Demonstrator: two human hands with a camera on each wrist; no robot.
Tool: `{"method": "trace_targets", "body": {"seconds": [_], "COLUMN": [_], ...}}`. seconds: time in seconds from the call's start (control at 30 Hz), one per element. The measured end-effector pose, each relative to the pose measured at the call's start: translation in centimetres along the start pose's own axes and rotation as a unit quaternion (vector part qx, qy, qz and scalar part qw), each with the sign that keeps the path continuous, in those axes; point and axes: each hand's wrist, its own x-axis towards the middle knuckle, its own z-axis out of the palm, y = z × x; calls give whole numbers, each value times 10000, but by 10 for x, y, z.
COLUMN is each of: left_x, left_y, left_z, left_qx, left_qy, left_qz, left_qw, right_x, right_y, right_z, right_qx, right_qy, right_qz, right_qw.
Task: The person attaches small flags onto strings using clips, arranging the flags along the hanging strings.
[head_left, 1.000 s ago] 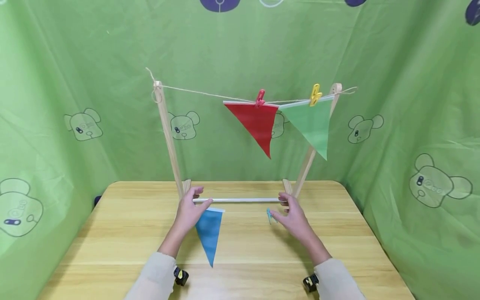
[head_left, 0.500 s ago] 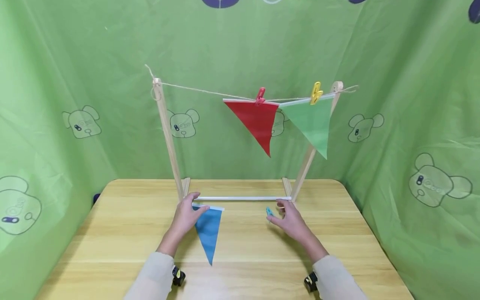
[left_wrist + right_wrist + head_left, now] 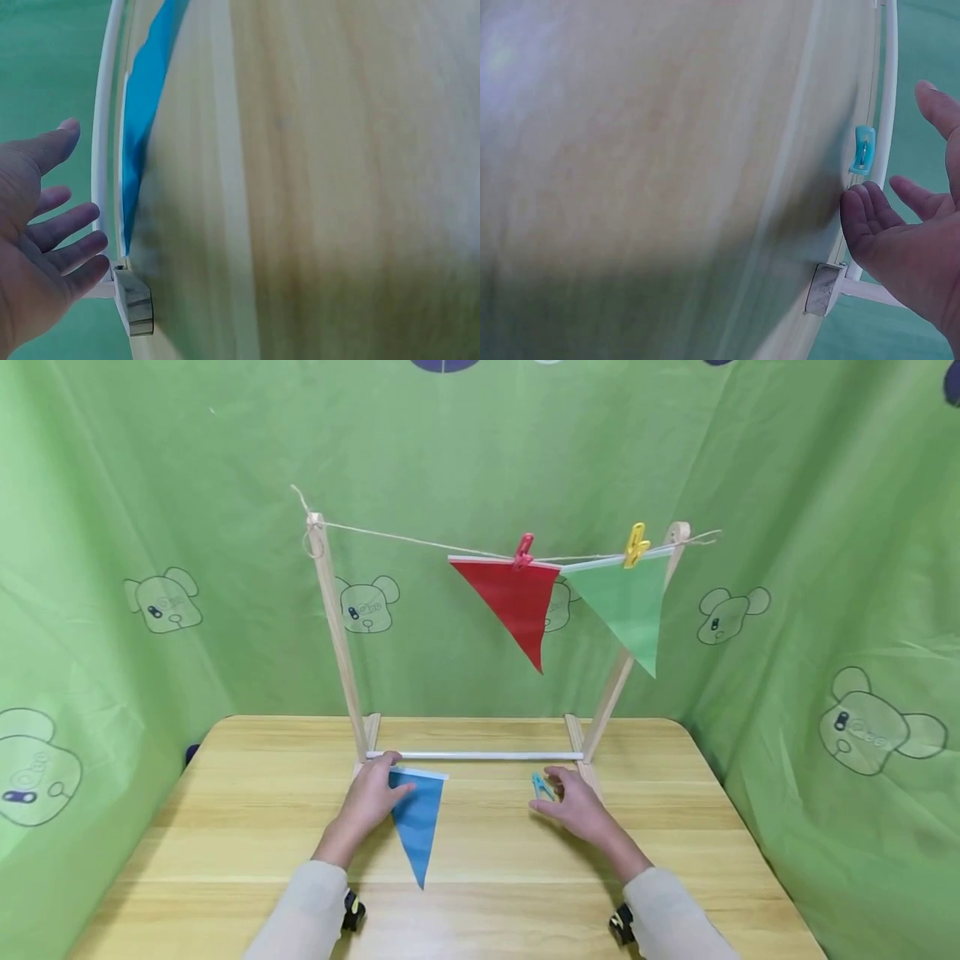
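Note:
A blue triangular pennant (image 3: 422, 822) with a white top edge lies on the table. My left hand (image 3: 367, 800) is at its upper left corner, fingers spread and holding nothing; the left wrist view shows the hand (image 3: 45, 240) apart from the pennant (image 3: 146, 112). A light-blue clip (image 3: 542, 787) stands on the table, also visible in the right wrist view as a small clip (image 3: 863, 150). My right hand (image 3: 581, 806) is just right of it, thumb and fingers apart. Whether a fingertip touches the clip is hard to tell.
Behind the hands stands a wooden frame with a left post (image 3: 337, 635), a right post (image 3: 611, 697) and a white rod (image 3: 480, 756) low between them. From its string (image 3: 405, 537) hang a red pennant (image 3: 513, 602) under a red clip (image 3: 523, 552) and a green pennant (image 3: 626, 602) under a yellow clip (image 3: 636, 545).
My right hand has come down from near the rod's right end to beside the light-blue clip. The left hand has shifted slightly left, baring more of the rod. Pennants have stayed put.

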Motion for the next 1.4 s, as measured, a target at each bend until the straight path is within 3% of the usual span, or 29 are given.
{"method": "trace_targets", "body": {"seconds": [0.37, 0.77, 1.4], "left_x": [3, 7, 13], "left_y": [-9, -13, -16], "left_z": [8, 4, 11], "left_qx": [622, 1145, 1348], "left_qy": [-21, 243, 318], "left_qz": [206, 482, 495], "left_qw": [9978, 9920, 9891], "right_x": [3, 10, 7], "right_y": [4, 6, 8], "right_z": [8, 15, 15], "right_qx": [-269, -294, -444], "right_qy": [197, 369, 470], "right_qz": [-72, 89, 93], "right_qw": [9994, 9988, 9979]}}
